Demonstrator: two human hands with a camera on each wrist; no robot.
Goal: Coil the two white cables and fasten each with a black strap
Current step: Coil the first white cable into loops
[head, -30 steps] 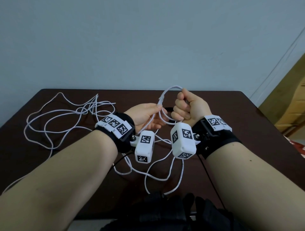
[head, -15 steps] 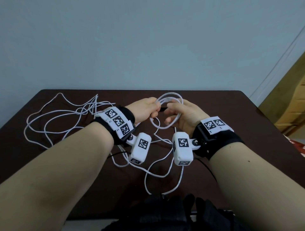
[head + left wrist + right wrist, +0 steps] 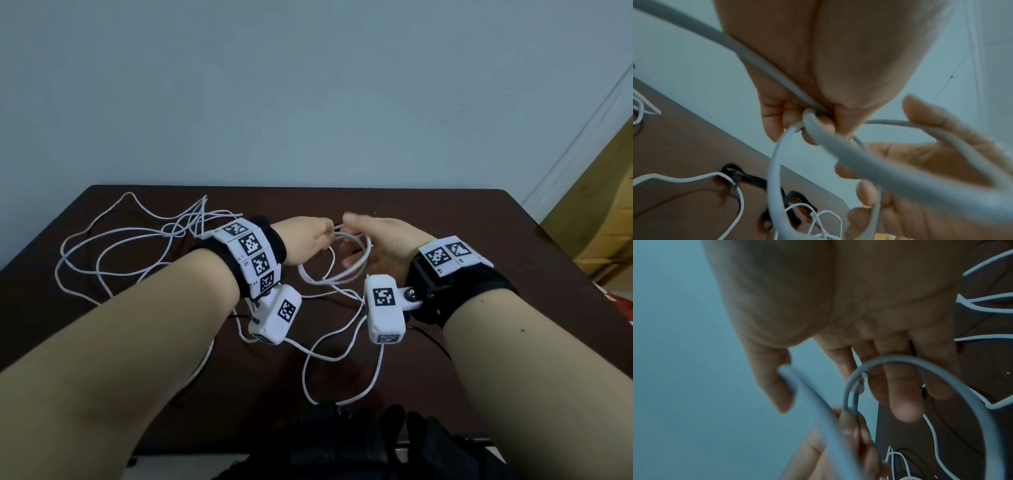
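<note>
Dark brown wooden desk (image 3: pixel 479 240), both forearms raised over its centre. Loose white cable (image 3: pixel 113 260) sprawled at 9–10 o'clock on the desk. Second thin white cable, part-coiled (image 3: pixel 342 270), held off the desk between the hands, tail looping down toward 6 o'clock. Left hand (image 3: pixel 305 240): fingers curled, pinching the coil's top at its 10 o'clock. Right hand (image 3: pixel 380 246): fingers spread and straight, palm inward behind the loop, blurred. Black fabric straps (image 3: pixel 756 181) lie on the desk under the coil.
</note>
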